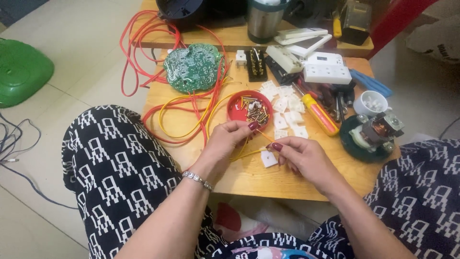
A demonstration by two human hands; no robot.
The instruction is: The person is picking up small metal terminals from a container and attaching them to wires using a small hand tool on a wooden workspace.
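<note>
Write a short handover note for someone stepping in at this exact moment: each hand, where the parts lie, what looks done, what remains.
Left hand: pinching a yellow wire near its end.
Right hand: fingertips at the same wire, beside a white connector on the wooden table.
Red dish of small metal pins sits just beyond.
More white connectors lie loose by the screwdriver.
Done: not clear from this view.
Left: the loose connectors look unwired.

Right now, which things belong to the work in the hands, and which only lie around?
In use:
left hand
right hand
yellow wire
red dish of small metal parts
white plastic pieces

Lying about:
green circuit board
yellow screwdriver
white cup
steel flask
</note>
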